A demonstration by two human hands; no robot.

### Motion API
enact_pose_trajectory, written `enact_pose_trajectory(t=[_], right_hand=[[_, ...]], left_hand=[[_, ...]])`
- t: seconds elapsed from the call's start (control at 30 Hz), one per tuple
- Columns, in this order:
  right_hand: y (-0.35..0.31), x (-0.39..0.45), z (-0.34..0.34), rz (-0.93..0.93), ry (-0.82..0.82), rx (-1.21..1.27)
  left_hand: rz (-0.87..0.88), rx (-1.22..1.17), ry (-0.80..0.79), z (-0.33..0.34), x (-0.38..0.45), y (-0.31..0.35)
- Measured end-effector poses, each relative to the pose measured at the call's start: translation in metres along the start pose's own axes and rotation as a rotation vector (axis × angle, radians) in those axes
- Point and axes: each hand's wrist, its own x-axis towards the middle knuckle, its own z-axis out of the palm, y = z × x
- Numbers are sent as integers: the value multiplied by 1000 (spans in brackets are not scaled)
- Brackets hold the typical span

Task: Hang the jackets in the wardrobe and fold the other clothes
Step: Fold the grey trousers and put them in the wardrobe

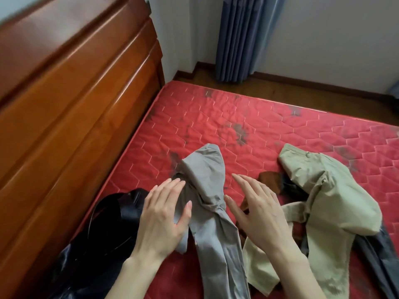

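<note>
A crumpled grey garment [207, 180] lies on the red mattress [248, 113], running from the middle toward the near edge. My left hand [162, 214] lies flat on its left side, fingers straight. Just right of the grey cloth, my right hand [257, 208] hovers with its fingers spread and holds nothing. To the right lies a pale green garment [328, 195] in a rumpled heap, with a brown piece [269, 180] and dark cloth under it. At the near left a shiny black jacket [103, 229] rests against the bed's edge.
A tall wooden headboard [71, 93] rises along the left. A blue curtain [244, 37] hangs at the far wall, with wood floor between it and the mattress. More dark fabric [380, 262] shows at the right under the green garment.
</note>
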Motion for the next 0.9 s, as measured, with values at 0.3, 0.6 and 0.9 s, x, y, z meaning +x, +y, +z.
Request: enact_pose_trajectory(t=[0.3, 0.6, 0.9], right_hand=[[63, 35, 162, 11, -67, -60], [101, 68, 272, 343, -380, -77], [112, 76, 333, 689, -195, 512]], left_hand=[[18, 84, -46, 133, 28, -93], [12, 180, -133, 232, 47, -153], [-313, -67, -310, 266, 68, -151]])
